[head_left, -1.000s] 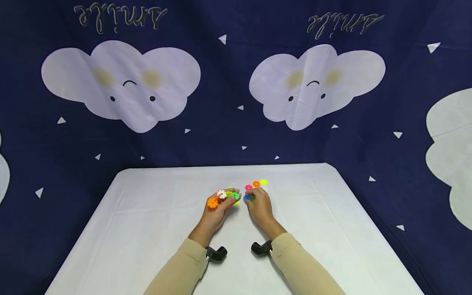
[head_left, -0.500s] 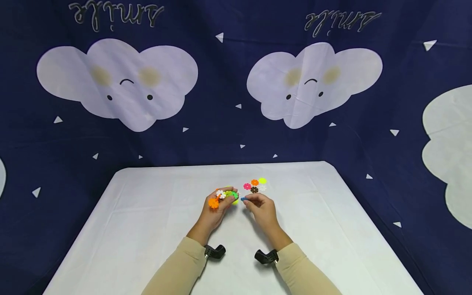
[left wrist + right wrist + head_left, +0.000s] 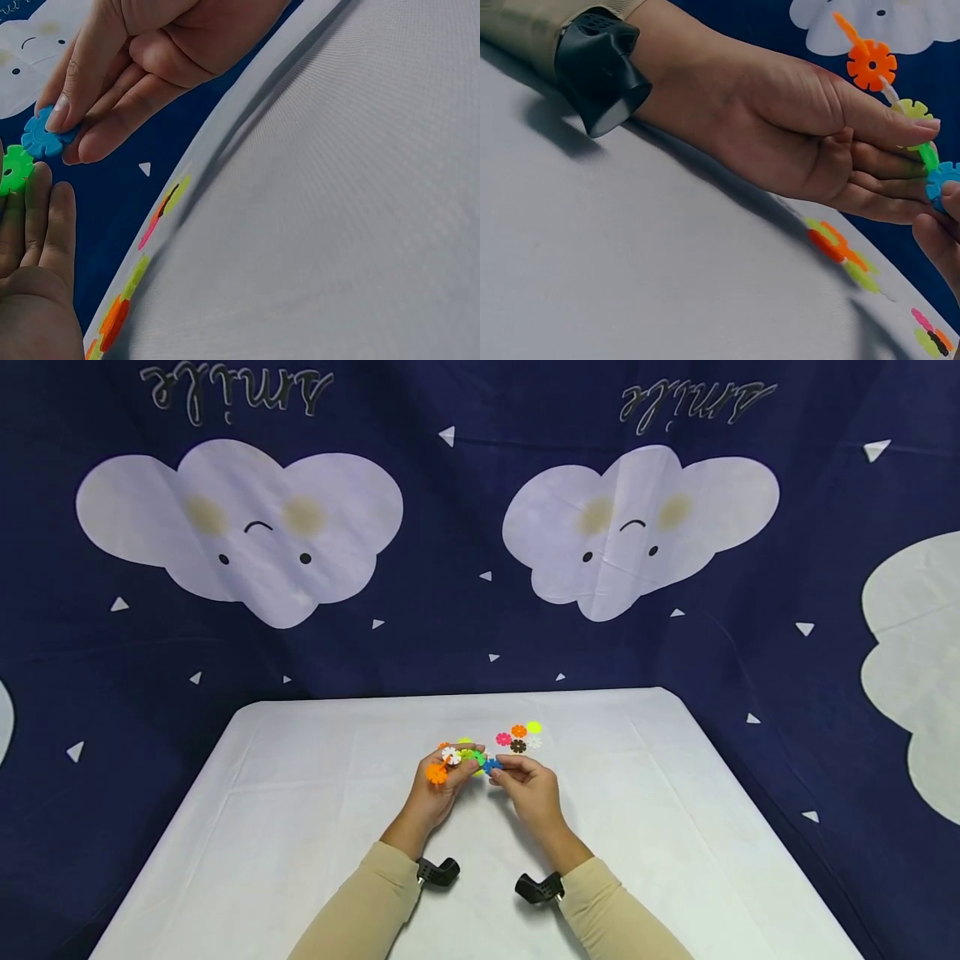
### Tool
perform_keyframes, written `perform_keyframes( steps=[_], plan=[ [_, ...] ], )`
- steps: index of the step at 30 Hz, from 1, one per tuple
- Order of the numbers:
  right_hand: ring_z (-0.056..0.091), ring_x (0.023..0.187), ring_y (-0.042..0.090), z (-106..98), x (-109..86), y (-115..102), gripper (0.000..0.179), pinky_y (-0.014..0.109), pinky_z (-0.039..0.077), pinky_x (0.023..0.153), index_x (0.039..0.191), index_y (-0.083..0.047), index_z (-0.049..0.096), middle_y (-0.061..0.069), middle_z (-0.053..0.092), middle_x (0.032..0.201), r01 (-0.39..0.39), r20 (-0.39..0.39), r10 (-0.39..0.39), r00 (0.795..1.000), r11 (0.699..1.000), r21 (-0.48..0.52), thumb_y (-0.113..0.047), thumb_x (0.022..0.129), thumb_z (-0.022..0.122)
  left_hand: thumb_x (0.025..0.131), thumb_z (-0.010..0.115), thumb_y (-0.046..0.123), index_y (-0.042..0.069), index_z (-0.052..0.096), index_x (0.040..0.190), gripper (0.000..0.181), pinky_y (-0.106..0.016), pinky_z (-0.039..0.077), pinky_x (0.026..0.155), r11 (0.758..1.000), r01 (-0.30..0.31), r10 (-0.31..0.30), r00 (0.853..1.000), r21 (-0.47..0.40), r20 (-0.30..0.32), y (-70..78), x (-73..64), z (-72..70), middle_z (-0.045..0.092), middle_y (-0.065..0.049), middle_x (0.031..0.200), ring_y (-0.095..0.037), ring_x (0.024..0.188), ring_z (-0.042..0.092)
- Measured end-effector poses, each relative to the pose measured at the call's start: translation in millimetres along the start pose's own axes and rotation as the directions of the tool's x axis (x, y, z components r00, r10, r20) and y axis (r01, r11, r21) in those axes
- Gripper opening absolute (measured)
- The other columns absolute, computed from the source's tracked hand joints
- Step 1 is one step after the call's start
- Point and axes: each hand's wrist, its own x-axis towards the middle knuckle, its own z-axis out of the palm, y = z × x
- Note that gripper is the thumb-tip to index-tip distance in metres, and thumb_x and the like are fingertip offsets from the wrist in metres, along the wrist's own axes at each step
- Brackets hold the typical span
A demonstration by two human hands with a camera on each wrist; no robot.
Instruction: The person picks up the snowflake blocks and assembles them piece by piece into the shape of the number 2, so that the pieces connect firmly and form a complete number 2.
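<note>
In the head view my left hand [image 3: 433, 797] holds a short chain of flower-shaped plastic discs, thumb on top and fingers beneath. The chain runs from an orange disc [image 3: 437, 774] through a white disc [image 3: 451, 756] and a yellow-green one to a green disc [image 3: 15, 171]. Facing it, my right hand [image 3: 534, 789] pinches a blue disc [image 3: 42, 138] between thumb and forefinger. The blue disc's notched rim is right at the green disc's rim, and both are raised over the table. The right wrist view shows the chain's orange disc [image 3: 871, 66] standing beyond the left thumb.
Behind the right hand, a loose group lies on the white table [image 3: 300, 860]: a pink disc [image 3: 503, 739], an orange one, a yellow one, a brown disc [image 3: 518, 747] and a white one. More yellow and orange discs [image 3: 829, 244] lie behind the left hand, partly hidden.
The right hand has brought the blue disc leftward to the green end of the chain and turned its face toward the head camera. The left hand stays nearly still.
</note>
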Motion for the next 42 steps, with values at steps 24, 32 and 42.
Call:
perform_keyframes(
  steps=[24,32,42],
  plan=[
    [0.072,0.071,0.049,19.8,-14.0,-1.5,0.015,0.046,0.063,0.065,0.100,0.016,0.072,0.028,0.074,0.089,0.156,-0.142,-0.166,0.976,0.984,-0.080,0.020,0.086,0.077,0.089,0.078,-0.005,-0.021,0.066,0.119,0.036,-0.031,0.057,0.095,1.000,-0.017,0.017,0.999,0.017,0.039,0.5,-2.6,3.4,0.074,-0.018,0.115,-0.024,0.109,0.069],
    [0.073,0.074,0.047,22.1,-14.1,0.4,0.017,0.037,0.063,0.067,0.100,0.015,0.073,0.027,0.074,0.091,0.218,-0.131,-0.232,0.964,0.969,-0.116,0.020,0.085,0.077,0.096,0.070,-0.006,-0.023,0.054,0.134,0.044,-0.038,0.050,0.107,0.999,-0.047,0.049,0.995,-0.023,0.089,-2.4,-6.2,4.1,0.066,-0.026,0.132,-0.028,0.120,0.067],
    [0.075,0.084,0.041,16.3,-12.6,3.5,0.024,0.032,0.063,0.076,0.107,0.008,0.074,0.019,0.076,0.099,0.296,-0.057,-0.311,0.949,0.937,-0.187,0.017,0.085,0.079,0.097,0.069,-0.005,-0.015,0.056,0.137,0.043,-0.040,0.049,0.107,0.997,-0.064,0.069,0.993,-0.049,0.094,-4.2,-4.8,3.6,0.063,-0.030,0.134,-0.039,0.128,0.061]
  ],
)
